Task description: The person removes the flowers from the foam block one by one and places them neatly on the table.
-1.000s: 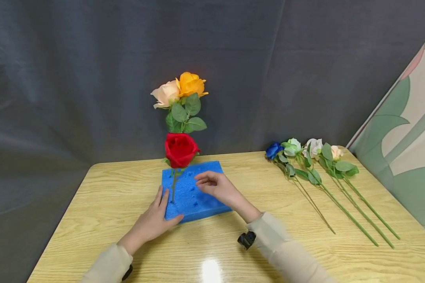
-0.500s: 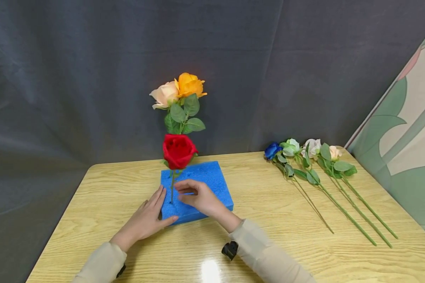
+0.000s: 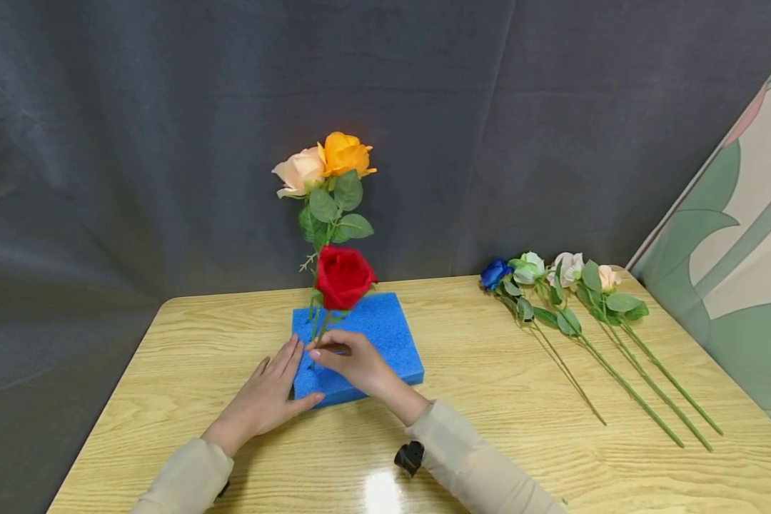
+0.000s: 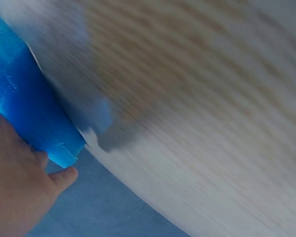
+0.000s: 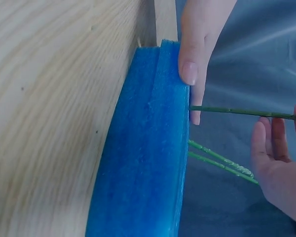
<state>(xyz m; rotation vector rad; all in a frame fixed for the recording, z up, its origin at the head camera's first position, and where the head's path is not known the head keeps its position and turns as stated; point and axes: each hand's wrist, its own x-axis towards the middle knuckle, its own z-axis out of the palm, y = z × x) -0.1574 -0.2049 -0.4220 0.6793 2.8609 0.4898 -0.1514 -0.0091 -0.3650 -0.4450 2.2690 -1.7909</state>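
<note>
A red rose [image 3: 345, 278] stands in the near left part of a blue foam block [image 3: 385, 343], leaning to the right. My right hand [image 3: 360, 364] pinches its stem low down, between thumb and fingers. In the right wrist view that green stem [image 5: 237, 110] enters the foam's face beside the left hand's fingers. My left hand [image 3: 263, 400] rests on the block's left edge, fingers straight and thumb along the front side. Behind the red rose, a peach rose [image 3: 300, 171] and an orange rose [image 3: 345, 153] stand upright in the foam.
On the table's right side lie a blue rose [image 3: 495, 274], a pale green rose [image 3: 529, 268], a whitish rose [image 3: 565, 269] and a small peach rose [image 3: 607, 278], stems toward the front. A dark curtain [image 3: 411, 107] hangs behind the wooden table [image 3: 482, 357].
My right hand has moved left across the foam and taken hold of the red rose's stem. The red bloom has tipped to the right. My left hand has stayed at the block's edge.
</note>
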